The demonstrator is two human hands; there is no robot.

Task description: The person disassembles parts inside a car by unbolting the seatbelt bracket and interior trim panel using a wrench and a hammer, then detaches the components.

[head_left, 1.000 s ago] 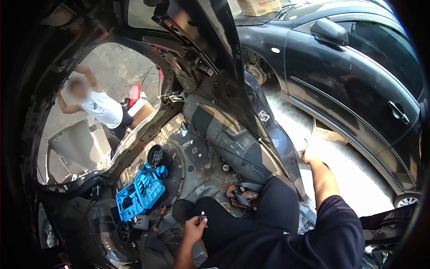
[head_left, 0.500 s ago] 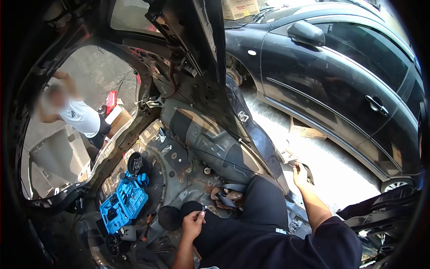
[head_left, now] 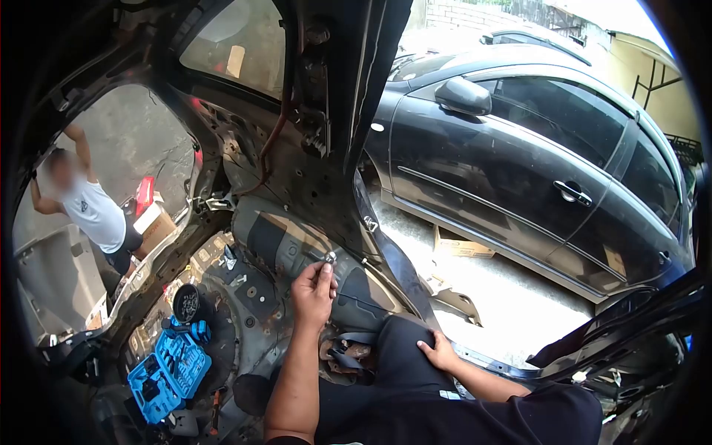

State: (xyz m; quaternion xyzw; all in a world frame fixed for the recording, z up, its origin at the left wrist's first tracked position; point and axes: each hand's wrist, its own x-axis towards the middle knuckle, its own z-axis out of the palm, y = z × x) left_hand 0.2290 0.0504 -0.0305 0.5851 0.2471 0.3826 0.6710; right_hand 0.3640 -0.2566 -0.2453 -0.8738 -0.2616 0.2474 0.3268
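My left hand (head_left: 314, 291) is raised in front of me inside the stripped car body, with thumb and fingers pinched on a small shiny metal piece (head_left: 330, 257). Its exact kind is too small to make out. Behind it is the bare inner side panel (head_left: 285, 241). My right hand (head_left: 441, 351) rests on my dark trouser leg (head_left: 400, 348), holding nothing, with the thumb apart from the fingers. Between the panel and my legs lies a strap-like belt (head_left: 347, 354) on a rusty bracket.
On the metal floor stand an open blue tool case (head_left: 182, 363), a blue power drill (head_left: 194, 329), a black bowl of small hardware (head_left: 188, 302) and an orange-handled tool (head_left: 216, 411). Outside, a dark car (head_left: 504, 163) is parked at right; a person (head_left: 96, 211) stands at left with arms raised.
My left hand has risen forward from near my lap with the small metal piece. My right hand has come from the door opening onto my leg. The view has shifted.
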